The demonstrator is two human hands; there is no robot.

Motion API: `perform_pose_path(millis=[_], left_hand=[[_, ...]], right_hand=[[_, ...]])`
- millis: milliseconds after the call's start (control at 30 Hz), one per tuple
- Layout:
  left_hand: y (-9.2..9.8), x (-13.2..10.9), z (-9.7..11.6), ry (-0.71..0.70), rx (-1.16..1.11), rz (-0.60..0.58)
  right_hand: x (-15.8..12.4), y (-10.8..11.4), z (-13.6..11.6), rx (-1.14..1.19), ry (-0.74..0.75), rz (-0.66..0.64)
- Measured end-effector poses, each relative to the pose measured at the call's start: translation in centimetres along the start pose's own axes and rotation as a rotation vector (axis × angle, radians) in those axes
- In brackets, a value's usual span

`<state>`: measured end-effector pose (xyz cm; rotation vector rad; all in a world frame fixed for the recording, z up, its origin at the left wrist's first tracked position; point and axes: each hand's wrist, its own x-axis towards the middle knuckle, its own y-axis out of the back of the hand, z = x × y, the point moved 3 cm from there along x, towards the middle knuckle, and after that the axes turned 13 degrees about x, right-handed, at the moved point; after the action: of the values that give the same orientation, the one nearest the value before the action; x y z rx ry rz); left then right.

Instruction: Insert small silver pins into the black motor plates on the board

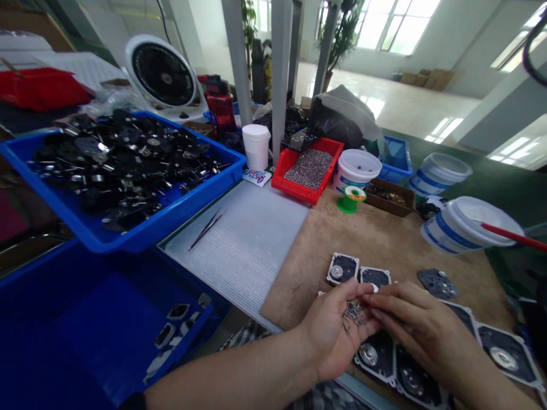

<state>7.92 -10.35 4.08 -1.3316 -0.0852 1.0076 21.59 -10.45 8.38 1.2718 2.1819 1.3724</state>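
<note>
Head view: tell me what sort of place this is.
Most likely a small-parts assembly bench in a factory hall. A blue tray holds a heap of black parts, a red bin holds tiny metal pieces, and the left hand cups small pins over square plates.

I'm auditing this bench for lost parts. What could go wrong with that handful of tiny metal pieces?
The metal pieces lie loose in the cupped left hand; a tilt could spill them over the brown board's edge. The right hand, picking among them, might flick some onto the black plates below.
</note>
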Motion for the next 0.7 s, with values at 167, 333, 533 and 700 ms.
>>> perform_pose_path(millis=[167, 333, 533, 700], left_hand=[[-0.3, -0.4, -0.9, 0.037, 0.040, -0.015], [-0.7, -0.4, -1.4, 0.027, 0.103, -0.047], [-0.4, 0.8, -0.6, -0.064, 0.584, -0.035], [-1.5, 0.4, 1.2, -0.418, 1.388, -0.058]], right_hand=[[-0.9, -1.1, -0.9, -0.157, 0.044, -0.058], [-1.4, -0.2, -1.7, -0.080, 0.043, 0.007], [-0.6, 1.5, 3.9, 0.125, -0.285, 0.117], [-0.4, 1.4, 8.9, -0.084, -0.375, 0.144]])
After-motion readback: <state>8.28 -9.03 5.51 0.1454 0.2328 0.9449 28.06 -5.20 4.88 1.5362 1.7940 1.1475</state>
